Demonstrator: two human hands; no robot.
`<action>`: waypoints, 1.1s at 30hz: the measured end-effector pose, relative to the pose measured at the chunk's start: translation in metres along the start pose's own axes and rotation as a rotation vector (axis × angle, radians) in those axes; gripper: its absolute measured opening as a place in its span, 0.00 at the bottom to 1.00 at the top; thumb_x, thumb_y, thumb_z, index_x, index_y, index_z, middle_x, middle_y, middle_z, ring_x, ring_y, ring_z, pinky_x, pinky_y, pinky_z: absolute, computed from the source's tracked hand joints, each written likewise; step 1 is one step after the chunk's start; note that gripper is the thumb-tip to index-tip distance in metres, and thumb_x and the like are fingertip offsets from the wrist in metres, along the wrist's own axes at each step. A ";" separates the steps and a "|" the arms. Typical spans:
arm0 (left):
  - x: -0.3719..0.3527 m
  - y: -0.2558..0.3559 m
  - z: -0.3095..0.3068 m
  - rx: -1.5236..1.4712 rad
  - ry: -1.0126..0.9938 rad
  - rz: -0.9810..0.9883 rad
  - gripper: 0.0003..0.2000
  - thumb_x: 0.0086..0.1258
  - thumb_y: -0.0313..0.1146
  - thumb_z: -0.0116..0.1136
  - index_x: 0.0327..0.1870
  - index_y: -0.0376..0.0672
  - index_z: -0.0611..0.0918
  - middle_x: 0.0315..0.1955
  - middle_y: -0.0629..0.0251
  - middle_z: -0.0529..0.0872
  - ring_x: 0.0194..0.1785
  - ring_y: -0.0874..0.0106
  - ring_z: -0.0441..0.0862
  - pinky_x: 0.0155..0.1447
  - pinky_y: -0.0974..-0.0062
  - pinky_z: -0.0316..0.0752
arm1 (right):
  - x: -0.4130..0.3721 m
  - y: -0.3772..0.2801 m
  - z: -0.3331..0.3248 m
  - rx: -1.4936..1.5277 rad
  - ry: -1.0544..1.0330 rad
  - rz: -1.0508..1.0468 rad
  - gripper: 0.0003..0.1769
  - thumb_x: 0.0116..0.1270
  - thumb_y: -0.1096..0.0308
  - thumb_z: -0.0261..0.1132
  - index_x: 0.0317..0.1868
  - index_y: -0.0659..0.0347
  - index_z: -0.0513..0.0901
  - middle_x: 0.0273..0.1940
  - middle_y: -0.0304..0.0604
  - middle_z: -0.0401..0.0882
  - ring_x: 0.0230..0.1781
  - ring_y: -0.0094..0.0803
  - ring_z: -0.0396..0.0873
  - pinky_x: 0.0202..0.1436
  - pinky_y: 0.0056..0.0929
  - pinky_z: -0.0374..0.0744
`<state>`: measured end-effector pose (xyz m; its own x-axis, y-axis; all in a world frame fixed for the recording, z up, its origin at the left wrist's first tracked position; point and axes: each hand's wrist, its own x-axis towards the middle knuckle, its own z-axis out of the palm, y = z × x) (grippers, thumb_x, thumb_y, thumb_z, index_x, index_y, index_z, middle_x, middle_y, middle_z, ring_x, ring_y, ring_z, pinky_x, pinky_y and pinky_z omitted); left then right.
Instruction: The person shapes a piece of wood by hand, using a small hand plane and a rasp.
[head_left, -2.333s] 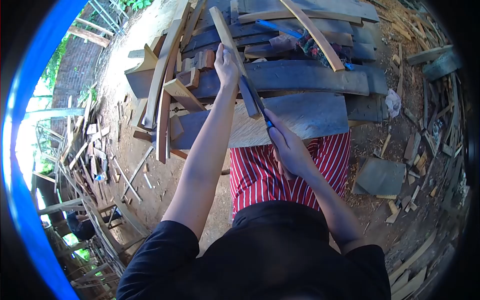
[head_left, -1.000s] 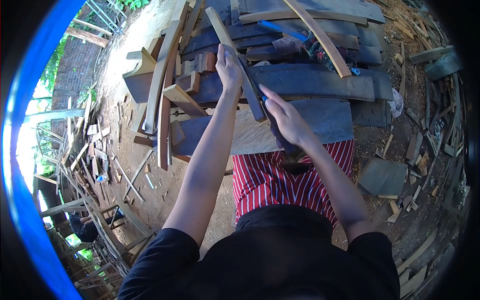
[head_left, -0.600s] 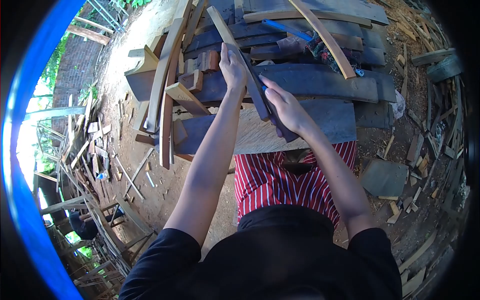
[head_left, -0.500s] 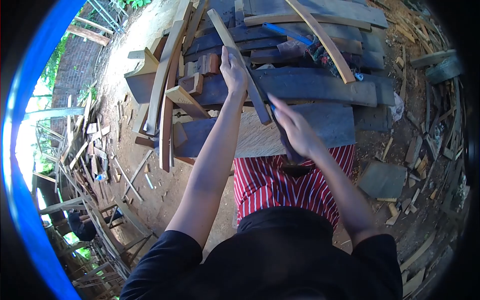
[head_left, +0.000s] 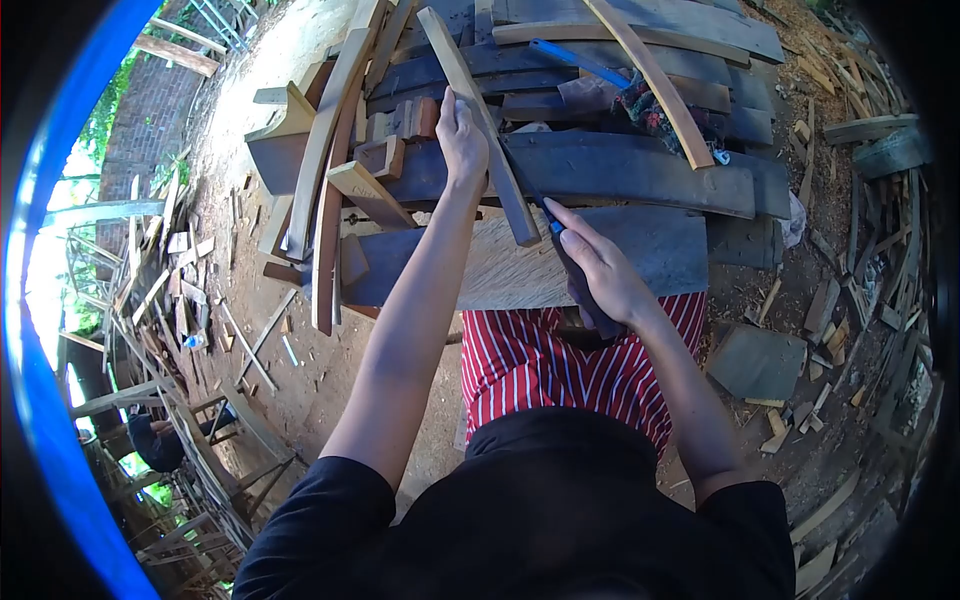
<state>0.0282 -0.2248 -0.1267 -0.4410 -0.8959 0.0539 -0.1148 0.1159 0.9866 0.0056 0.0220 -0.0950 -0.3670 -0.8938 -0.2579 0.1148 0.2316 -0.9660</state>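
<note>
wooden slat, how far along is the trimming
Set up: left hand grips the slat, its lower end on the pale plank. In hand: right hand holds the knife against the slat's lower edge. Left: no trimmed stretch shows clearly, so probably most of it.

Left hand (head_left: 460,135) holds wooden slat (head_left: 508,198); right hand (head_left: 602,275) grips knife (head_left: 553,228).

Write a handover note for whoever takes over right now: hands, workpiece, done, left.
Left hand: gripped round the wooden slat, holding it slanted with its lower end on the pale board.
Right hand: closed on a dark-handled blade tool, its front end beside the slat's lower end.
Done: slat is set and steadied on the board; any cut marks are too small to tell.
Left: work on the slat's lower end looks unfinished, since the tool is at the wood.
</note>
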 end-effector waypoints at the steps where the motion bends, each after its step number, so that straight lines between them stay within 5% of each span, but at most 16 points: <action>1: 0.003 -0.003 -0.002 -0.025 -0.005 0.068 0.23 0.82 0.32 0.39 0.73 0.32 0.63 0.43 0.61 0.81 0.42 0.76 0.76 0.47 0.78 0.73 | -0.003 -0.006 0.002 0.014 0.006 0.078 0.27 0.81 0.58 0.44 0.76 0.53 0.62 0.72 0.54 0.66 0.71 0.42 0.69 0.72 0.32 0.65; 2: 0.003 -0.008 -0.001 -0.029 -0.003 0.100 0.23 0.82 0.33 0.39 0.73 0.31 0.63 0.43 0.61 0.81 0.43 0.77 0.76 0.47 0.78 0.72 | -0.005 -0.013 0.002 0.020 -0.007 0.160 0.27 0.81 0.57 0.43 0.77 0.52 0.61 0.56 0.55 0.81 0.44 0.37 0.85 0.49 0.29 0.83; 3: 0.001 -0.008 -0.002 -0.027 -0.007 0.094 0.23 0.82 0.33 0.39 0.73 0.31 0.63 0.43 0.61 0.81 0.43 0.77 0.76 0.47 0.78 0.72 | -0.011 -0.018 0.003 0.024 -0.005 0.166 0.27 0.81 0.57 0.43 0.77 0.52 0.61 0.56 0.55 0.81 0.44 0.37 0.85 0.49 0.29 0.83; 5: 0.001 -0.003 0.000 0.017 -0.033 0.120 0.23 0.82 0.34 0.39 0.72 0.29 0.64 0.45 0.60 0.82 0.44 0.76 0.76 0.49 0.79 0.72 | -0.019 -0.024 0.003 0.131 -0.069 0.231 0.27 0.82 0.57 0.42 0.78 0.50 0.59 0.29 0.44 0.81 0.17 0.25 0.76 0.20 0.24 0.78; 8: 0.007 -0.012 -0.002 0.061 -0.015 0.132 0.23 0.82 0.35 0.39 0.71 0.28 0.65 0.45 0.58 0.83 0.45 0.75 0.77 0.51 0.78 0.72 | -0.059 -0.011 0.018 0.185 -0.015 0.121 0.27 0.82 0.59 0.42 0.78 0.50 0.57 0.17 0.33 0.68 0.10 0.20 0.68 0.12 0.22 0.72; 15: 0.007 -0.010 0.003 0.096 0.065 0.146 0.23 0.81 0.34 0.41 0.69 0.26 0.67 0.44 0.55 0.84 0.44 0.74 0.78 0.50 0.76 0.73 | -0.071 -0.013 0.016 0.354 -0.080 0.204 0.28 0.81 0.62 0.43 0.79 0.51 0.54 0.16 0.32 0.66 0.10 0.19 0.67 0.14 0.20 0.72; 17: 0.007 -0.009 0.004 0.080 0.053 0.105 0.22 0.80 0.35 0.43 0.69 0.31 0.70 0.52 0.54 0.84 0.51 0.72 0.80 0.55 0.77 0.72 | -0.049 -0.012 0.021 0.363 -0.054 0.192 0.28 0.81 0.63 0.43 0.79 0.50 0.55 0.17 0.32 0.66 0.10 0.19 0.68 0.14 0.20 0.72; 19: 0.007 -0.010 0.002 0.103 0.049 0.102 0.22 0.81 0.33 0.41 0.69 0.27 0.68 0.44 0.55 0.84 0.44 0.73 0.78 0.50 0.75 0.73 | -0.049 -0.009 0.024 0.381 -0.032 0.178 0.28 0.81 0.63 0.43 0.78 0.50 0.56 0.17 0.33 0.67 0.10 0.19 0.68 0.14 0.21 0.73; 25: 0.012 -0.018 -0.001 0.129 0.028 0.161 0.22 0.80 0.32 0.42 0.69 0.27 0.69 0.48 0.54 0.85 0.45 0.75 0.79 0.50 0.79 0.73 | -0.076 -0.010 0.018 0.249 -0.044 0.156 0.28 0.81 0.64 0.44 0.78 0.46 0.57 0.16 0.32 0.65 0.08 0.20 0.66 0.12 0.24 0.74; 33: 0.016 -0.013 0.000 0.055 0.025 0.119 0.22 0.81 0.33 0.43 0.69 0.28 0.69 0.38 0.64 0.83 0.34 0.81 0.74 0.39 0.82 0.70 | -0.082 -0.004 0.030 0.223 -0.032 0.142 0.27 0.81 0.61 0.43 0.78 0.44 0.57 0.15 0.34 0.65 0.08 0.22 0.68 0.12 0.25 0.74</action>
<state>0.0229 -0.2412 -0.1389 -0.4317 -0.8850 0.1743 -0.1116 0.2442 0.9633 0.0629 0.0828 -0.0695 -0.3037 -0.8707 -0.3868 0.3655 0.2684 -0.8913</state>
